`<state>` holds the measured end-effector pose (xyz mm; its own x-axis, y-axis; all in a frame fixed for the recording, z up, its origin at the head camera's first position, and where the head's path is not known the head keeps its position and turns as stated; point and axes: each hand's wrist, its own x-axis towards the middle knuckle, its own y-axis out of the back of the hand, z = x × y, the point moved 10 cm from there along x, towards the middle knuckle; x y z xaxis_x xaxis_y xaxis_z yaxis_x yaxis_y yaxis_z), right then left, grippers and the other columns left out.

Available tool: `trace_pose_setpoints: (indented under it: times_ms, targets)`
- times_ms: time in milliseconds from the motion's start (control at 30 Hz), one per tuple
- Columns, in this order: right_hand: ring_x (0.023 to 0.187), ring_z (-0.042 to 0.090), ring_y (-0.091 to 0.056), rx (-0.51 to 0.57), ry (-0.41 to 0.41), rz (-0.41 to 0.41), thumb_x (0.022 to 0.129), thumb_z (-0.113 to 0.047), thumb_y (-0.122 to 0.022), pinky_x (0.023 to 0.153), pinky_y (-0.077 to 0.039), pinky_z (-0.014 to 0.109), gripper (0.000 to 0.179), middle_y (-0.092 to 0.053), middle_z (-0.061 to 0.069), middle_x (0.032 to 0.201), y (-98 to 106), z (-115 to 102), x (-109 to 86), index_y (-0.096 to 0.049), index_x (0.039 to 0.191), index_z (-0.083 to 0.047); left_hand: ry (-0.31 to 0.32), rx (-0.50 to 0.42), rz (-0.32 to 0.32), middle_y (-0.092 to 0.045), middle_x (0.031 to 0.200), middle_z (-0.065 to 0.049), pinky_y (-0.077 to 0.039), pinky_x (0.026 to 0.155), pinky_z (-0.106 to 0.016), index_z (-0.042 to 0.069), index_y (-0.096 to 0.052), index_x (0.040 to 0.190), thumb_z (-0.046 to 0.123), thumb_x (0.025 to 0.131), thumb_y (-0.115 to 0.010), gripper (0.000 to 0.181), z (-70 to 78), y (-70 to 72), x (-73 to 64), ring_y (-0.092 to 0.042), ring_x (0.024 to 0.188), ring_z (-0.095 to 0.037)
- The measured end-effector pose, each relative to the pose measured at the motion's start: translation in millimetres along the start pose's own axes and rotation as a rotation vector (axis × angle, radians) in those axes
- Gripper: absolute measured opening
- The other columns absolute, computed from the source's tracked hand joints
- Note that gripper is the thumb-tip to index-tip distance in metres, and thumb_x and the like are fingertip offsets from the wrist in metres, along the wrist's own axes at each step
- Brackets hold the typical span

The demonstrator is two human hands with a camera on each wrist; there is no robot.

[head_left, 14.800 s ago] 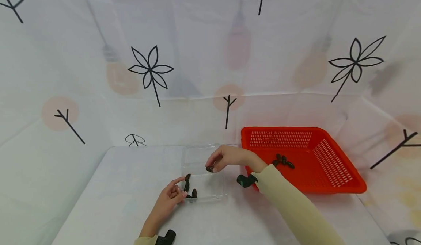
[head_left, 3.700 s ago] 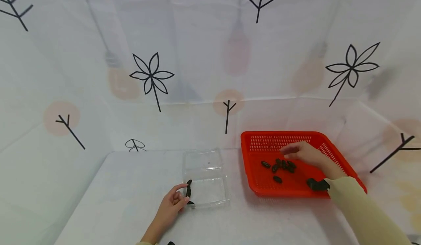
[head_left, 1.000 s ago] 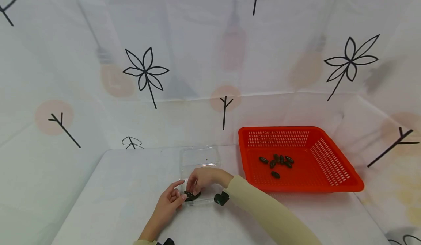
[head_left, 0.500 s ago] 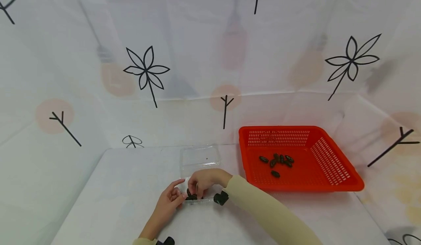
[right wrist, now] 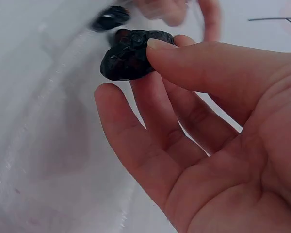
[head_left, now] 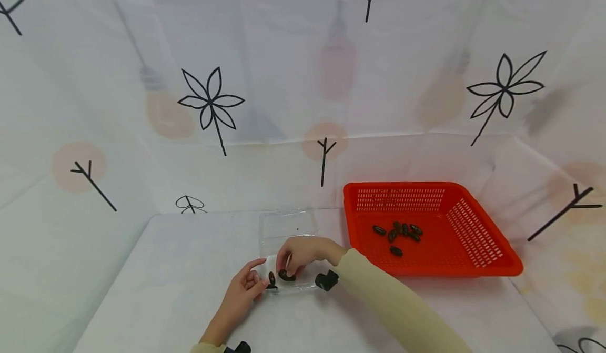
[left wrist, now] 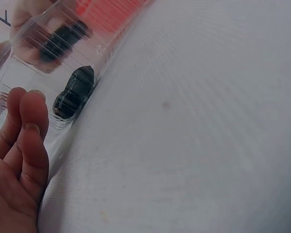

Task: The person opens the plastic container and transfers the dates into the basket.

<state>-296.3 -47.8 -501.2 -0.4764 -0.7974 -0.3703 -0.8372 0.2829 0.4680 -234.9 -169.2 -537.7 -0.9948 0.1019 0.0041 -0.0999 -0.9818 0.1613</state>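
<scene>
The right hand (head_left: 305,250) is pinching a glossy, dark brown, oval piece (head_left: 286,275) between thumb and fingers, over a shallow box of clear plastic (head_left: 299,285). The left hand (head_left: 241,289) is resting relaxed fingers against the left side of this box, where further dark pieces (head_left: 272,278) are lying inside, just beside its thumb. Beyond the fingers, the clear lid (head_left: 284,224) is lying open on a flat white tabletop (head_left: 175,269). To their right, a red plastic basket with slotted walls (head_left: 445,261) is holding several similar pieces (head_left: 405,230). Farther behind, a white fabric backdrop (head_left: 270,179) is hanging, showing black line flowers (head_left: 210,102) and pale orange circles (head_left: 78,167).
</scene>
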Motion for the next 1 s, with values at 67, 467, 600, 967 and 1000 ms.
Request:
trace_pose_setpoints:
  times_ms: [67,467,600,967,1000]
  targets:
    - [0.080,0.016,-0.066,0.025,0.009,0.014,0.088,0.001,-0.067,0.071,-0.057,0.032,0.021,-0.069,-0.001,0.093,6.5,-1.8,-5.7,-0.075,0.100,-0.013,0.007,-0.006,-0.001,-0.052,0.074,-0.004,-0.044,0.054,-0.025,0.005,-0.052,0.140,0.009,0.093,-0.070,0.051,-1.5,-0.4,0.1,-0.052,0.057,-0.014]
    - [0.088,0.022,-0.067,0.106,0.018,0.108,0.092,0.000,-0.066,0.079,-0.057,0.036,0.021,-0.069,0.004,0.100,54.3,3.5,-45.9,-0.072,0.112,-0.002,0.019,0.010,0.009,-0.053,0.075,-0.003,-0.044,0.054,-0.024,0.006,-0.053,0.139,0.011,0.092,-0.072,0.051,-6.4,0.1,-1.5,-0.052,0.058,-0.012]
    - [0.089,0.023,-0.069,0.141,0.017,0.160,0.092,-0.001,-0.065,0.080,-0.057,0.037,0.020,-0.070,0.006,0.100,72.4,7.1,-64.5,-0.072,0.111,-0.003,0.010,0.012,0.001,-0.053,0.075,-0.003,-0.044,0.054,-0.023,0.006,-0.053,0.139,0.012,0.092,-0.072,0.051,-6.7,0.3,-1.6,-0.051,0.058,-0.012]
    - [0.091,0.026,-0.069,0.153,0.036,0.326,0.095,-0.009,-0.066,0.085,-0.054,0.039,0.021,-0.071,0.006,0.105,119.2,22.0,-119.4,-0.072,0.115,-0.010,-0.008,0.010,-0.001,-0.054,0.075,-0.003,-0.045,0.054,-0.025,0.005,-0.052,0.139,0.012,0.092,-0.072,0.051,-5.0,0.3,0.2,-0.052,0.058,-0.012]
    - [0.091,0.026,-0.069,0.149,0.037,0.336,0.095,-0.010,-0.066,0.085,-0.054,0.039,0.022,-0.071,0.007,0.106,122.4,23.1,-124.5,-0.072,0.116,-0.009,-0.014,0.011,-0.002,-0.054,0.075,-0.003,-0.045,0.054,-0.025,0.005,-0.052,0.139,0.011,0.092,-0.072,0.051,-4.5,0.1,0.4,-0.052,0.057,-0.012]
